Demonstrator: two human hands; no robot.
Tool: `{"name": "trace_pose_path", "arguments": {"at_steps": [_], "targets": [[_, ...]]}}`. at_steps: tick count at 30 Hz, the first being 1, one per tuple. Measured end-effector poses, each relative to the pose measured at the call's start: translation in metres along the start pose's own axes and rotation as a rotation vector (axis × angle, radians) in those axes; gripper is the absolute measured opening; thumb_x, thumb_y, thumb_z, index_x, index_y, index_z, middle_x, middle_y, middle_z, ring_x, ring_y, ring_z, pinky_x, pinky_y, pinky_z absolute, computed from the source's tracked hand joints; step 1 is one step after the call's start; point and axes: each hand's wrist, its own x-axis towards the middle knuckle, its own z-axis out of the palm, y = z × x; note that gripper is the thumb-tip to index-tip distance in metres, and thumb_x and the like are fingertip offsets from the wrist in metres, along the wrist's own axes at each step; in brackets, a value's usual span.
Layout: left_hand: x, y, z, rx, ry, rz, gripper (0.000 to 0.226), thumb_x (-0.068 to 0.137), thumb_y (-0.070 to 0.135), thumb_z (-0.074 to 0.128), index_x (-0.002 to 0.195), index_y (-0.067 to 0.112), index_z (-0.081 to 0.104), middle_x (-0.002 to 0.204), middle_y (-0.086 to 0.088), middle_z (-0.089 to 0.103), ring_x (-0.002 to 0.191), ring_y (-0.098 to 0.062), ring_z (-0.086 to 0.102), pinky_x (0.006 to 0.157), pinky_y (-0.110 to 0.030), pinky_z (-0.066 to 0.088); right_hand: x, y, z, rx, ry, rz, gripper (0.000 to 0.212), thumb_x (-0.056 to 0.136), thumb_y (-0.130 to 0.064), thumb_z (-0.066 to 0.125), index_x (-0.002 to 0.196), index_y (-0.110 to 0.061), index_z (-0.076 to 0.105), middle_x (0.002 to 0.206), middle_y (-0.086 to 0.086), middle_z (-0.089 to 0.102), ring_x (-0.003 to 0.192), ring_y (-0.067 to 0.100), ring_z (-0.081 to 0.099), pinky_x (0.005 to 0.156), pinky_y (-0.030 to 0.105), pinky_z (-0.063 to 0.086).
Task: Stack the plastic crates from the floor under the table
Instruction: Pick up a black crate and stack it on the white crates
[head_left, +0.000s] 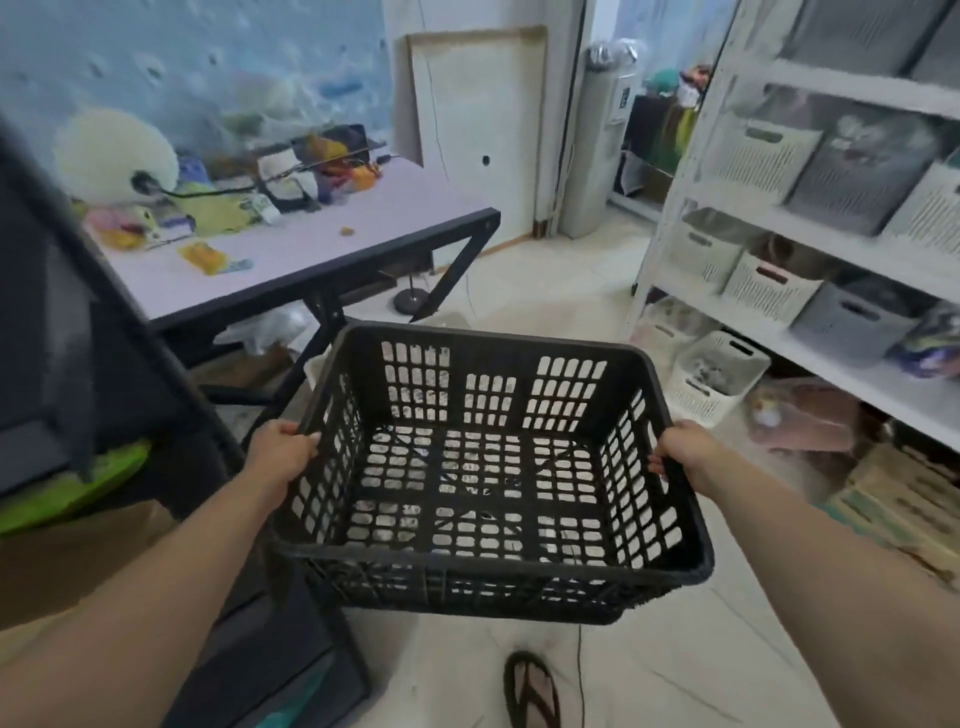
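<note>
A black slotted plastic crate (483, 569) is held up off the floor in front of me, empty, its open top facing me. My left hand (283, 451) grips the crate's left rim and my right hand (683, 451) grips its right rim. The table (363, 218), with a pale top and black frame, stands ahead on the left; the space beneath it is partly hidden by the crate and the table legs.
Toys and clutter cover the table's far side. A white shelf unit (779, 223) with several baskets lines the right. A white basket (714, 374) sits on the floor by it. Dark furniture (104, 389) is close on my left. A sandalled foot (532, 691) shows below.
</note>
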Motion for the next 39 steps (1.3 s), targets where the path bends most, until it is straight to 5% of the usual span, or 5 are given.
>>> {"name": "trace_pose_path", "arguments": {"at_steps": [4,8,23,32,39], "targets": [[0.054,0.024,0.018,-0.077,0.108,-0.116,0.032,0.083,0.006,0.064,0.113,0.001,0.055,0.114,-0.026,0.062,0.097,-0.037,0.062,0.089,-0.047,0.052,0.088,-0.057,0.026,-0.041,-0.091,-0.010,0.031,0.079,0.015,0.035,0.097,-0.004,0.051,0.073,0.018,0.051,0.043,0.021,0.054,0.033,0.015,0.039],[0.091,0.056,0.029,-0.108,0.169,-0.140,0.021,0.087,0.004,0.060,0.108,0.002,0.056,0.100,-0.023,0.061,0.085,-0.027,0.055,0.067,-0.033,0.046,0.151,-0.114,0.055,-0.058,-0.184,-0.015,0.035,0.079,0.020,0.036,0.098,-0.005,0.050,0.077,0.018,0.051,0.035,0.016,0.056,0.032,0.018,0.042],[0.277,0.112,0.021,-0.218,0.294,-0.282,0.014,0.082,-0.001,0.061,0.081,0.010,0.053,0.070,-0.006,0.055,0.086,-0.026,0.057,0.089,-0.047,0.051,0.312,-0.291,0.217,-0.100,-0.288,-0.073,0.042,0.083,0.019,0.036,0.112,-0.008,0.048,0.083,0.015,0.055,0.064,0.021,0.054,0.036,0.017,0.045],[0.330,0.096,0.027,-0.146,0.074,-0.454,0.018,0.083,0.007,0.064,0.100,0.011,0.061,0.094,-0.011,0.066,0.092,-0.027,0.063,0.091,-0.046,0.052,0.372,-0.332,0.268,-0.226,-0.343,-0.089,0.046,0.081,0.019,0.036,0.117,-0.001,0.057,0.080,0.018,0.058,0.065,0.024,0.052,0.059,0.033,0.049],[0.330,0.100,0.055,-0.131,0.062,-0.501,0.011,0.086,0.003,0.058,0.097,0.005,0.059,0.090,-0.011,0.062,0.084,-0.024,0.060,0.078,-0.037,0.050,0.392,-0.332,0.276,-0.134,-0.363,0.021,0.066,0.083,0.016,0.034,0.139,-0.016,0.046,0.129,0.015,0.055,0.087,0.024,0.058,0.064,0.034,0.049]]}}
